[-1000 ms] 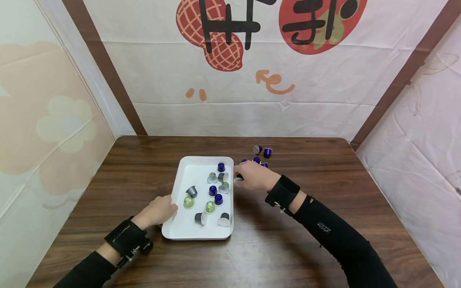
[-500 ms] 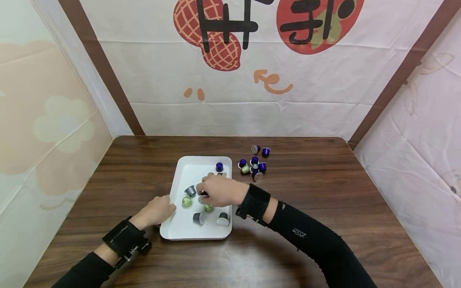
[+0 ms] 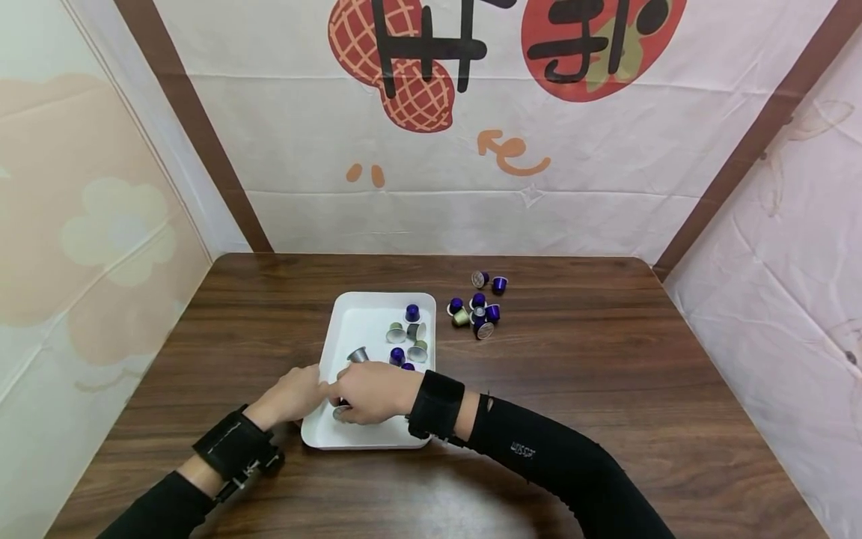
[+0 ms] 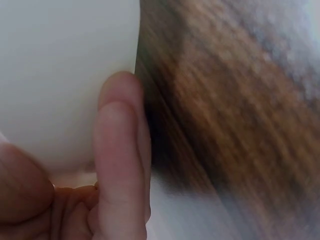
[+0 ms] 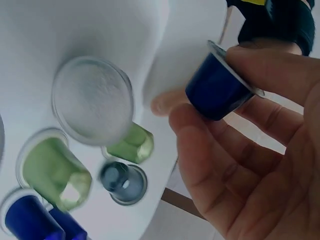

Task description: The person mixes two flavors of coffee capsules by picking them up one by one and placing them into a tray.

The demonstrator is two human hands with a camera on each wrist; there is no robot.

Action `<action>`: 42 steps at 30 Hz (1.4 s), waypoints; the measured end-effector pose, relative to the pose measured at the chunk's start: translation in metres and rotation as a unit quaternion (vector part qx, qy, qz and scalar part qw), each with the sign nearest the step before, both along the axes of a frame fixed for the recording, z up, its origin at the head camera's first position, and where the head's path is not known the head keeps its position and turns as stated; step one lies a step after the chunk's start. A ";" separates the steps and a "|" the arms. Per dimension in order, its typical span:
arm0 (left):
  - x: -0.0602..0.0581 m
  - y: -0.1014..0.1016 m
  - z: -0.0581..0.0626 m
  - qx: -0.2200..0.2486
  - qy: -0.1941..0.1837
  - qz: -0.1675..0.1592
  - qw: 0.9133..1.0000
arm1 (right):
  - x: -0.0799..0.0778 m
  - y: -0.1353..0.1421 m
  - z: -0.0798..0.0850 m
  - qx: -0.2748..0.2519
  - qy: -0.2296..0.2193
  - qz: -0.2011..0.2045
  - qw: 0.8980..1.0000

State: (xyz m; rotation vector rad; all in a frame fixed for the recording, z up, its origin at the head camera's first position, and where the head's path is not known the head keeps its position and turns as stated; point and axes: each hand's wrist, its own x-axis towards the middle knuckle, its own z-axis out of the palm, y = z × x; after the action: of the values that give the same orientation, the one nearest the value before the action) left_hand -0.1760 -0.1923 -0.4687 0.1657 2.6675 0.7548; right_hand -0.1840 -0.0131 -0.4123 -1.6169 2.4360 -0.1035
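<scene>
Thumb and fingertips of the right hand point(image 3: 376, 391) pinch one blue capsule point(image 5: 214, 86); its wide rim lies against the thumb and its narrow end against the fingertips, so it sits tilted within the grip. Seen from the head, that hand is over the left side of the white tray point(image 3: 362, 316), nearer the person than the tray's middle, and mostly hides the capsule; whether the capsule touches the tray cannot be told. At the tray's left rim, the left hand point(image 3: 294, 393) grips the edge, close beside the right hand's fingertips. Inside the tray, a silver capsule point(image 3: 358, 355) lies just beyond the right hand; toward the tray's far right are a lone upright blue pod point(image 3: 412, 313), two green pods point(image 3: 396, 334) and a grey pod point(image 3: 415, 332). Right of the tray, a loose cluster of capsules point(image 3: 494, 313), mostly blue, rests on the brown wooden table point(image 3: 673, 367), with two more capsules point(image 3: 500, 285) just beyond it.
</scene>
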 end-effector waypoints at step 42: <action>-0.002 0.000 -0.002 -0.022 -0.010 0.013 1.000 | -0.092 0.200 -0.016 -0.014 0.067 -0.204 0.977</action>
State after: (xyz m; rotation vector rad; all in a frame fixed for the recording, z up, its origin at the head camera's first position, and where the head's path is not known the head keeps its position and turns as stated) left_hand -0.1779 -0.1925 -0.4707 0.1128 2.6696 0.7003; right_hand -0.2762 0.1874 -0.4283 -1.1423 2.8500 -0.0963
